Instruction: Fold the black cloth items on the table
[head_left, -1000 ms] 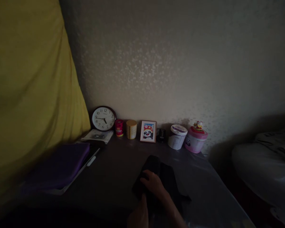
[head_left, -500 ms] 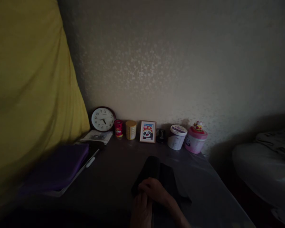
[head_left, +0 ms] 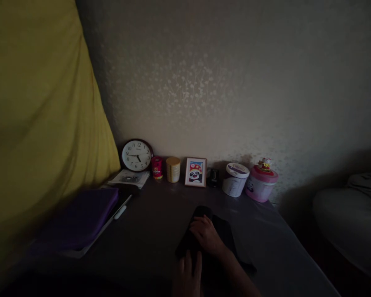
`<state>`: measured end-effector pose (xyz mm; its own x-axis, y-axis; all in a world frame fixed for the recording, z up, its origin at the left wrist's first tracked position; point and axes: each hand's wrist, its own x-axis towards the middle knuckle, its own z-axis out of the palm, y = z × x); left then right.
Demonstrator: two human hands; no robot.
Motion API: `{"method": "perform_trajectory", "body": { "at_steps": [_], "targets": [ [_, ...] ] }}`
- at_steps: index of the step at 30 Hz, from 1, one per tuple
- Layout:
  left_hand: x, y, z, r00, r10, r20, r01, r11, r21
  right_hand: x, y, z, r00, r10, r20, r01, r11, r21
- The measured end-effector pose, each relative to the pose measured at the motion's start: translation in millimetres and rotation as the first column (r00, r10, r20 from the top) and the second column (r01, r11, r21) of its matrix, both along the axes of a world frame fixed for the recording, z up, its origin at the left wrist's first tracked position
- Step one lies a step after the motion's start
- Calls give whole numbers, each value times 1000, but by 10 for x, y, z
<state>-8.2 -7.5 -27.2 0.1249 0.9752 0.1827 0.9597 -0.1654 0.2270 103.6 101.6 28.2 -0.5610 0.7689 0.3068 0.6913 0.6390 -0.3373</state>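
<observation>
A dark folded cloth (head_left: 223, 232) lies on the dark table (head_left: 154, 222) in front of me. My right hand (head_left: 207, 235) rests flat on top of it, fingers stretched toward the wall. My left hand (head_left: 187, 278) sits at the cloth's near left edge, fingers extended and pressed on the fabric. The room is dim and the cloth's shape is hard to make out.
Along the wall stand a round clock (head_left: 136, 155), a red can (head_left: 156, 167), a yellow tin (head_left: 173, 169), a framed panda picture (head_left: 196, 172), a white tub (head_left: 235, 179) and a pink tub (head_left: 261, 182). A purple folder (head_left: 80, 216) lies left. A yellow curtain (head_left: 37, 123) hangs left.
My right hand has slid forward over the cloth toward the wall. My left hand has stayed at the near edge. The view shifted slightly.
</observation>
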Motion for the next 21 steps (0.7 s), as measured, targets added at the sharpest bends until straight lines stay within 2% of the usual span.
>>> {"method": "perform_trajectory", "body": {
  "at_steps": [7, 12, 14, 18, 21],
  "targets": [
    [-24, 25, 91, 993, 76, 87, -72, 996, -45, 53, 480, -79, 991, -120, 59, 118, 992, 47],
    [-34, 24, 204, 998, 52, 26, -49, 990, -132, 79, 675, -103, 972, -229, 53, 225, 972, 63],
    [-33, 17, 233, 999, 44, 6, -43, 983, -177, 139, 693, -106, 939, -343, 23, 340, 937, 76],
    [-21, -31, 259, 998, 31, 53, -15, 961, -277, 500, 562, -123, 818, -571, -69, 575, 813, 96],
    [-15, -82, 280, 994, 24, 110, 11, 952, -306, 898, 320, -190, 707, -694, -135, 700, 714, -4]
  ]
}}
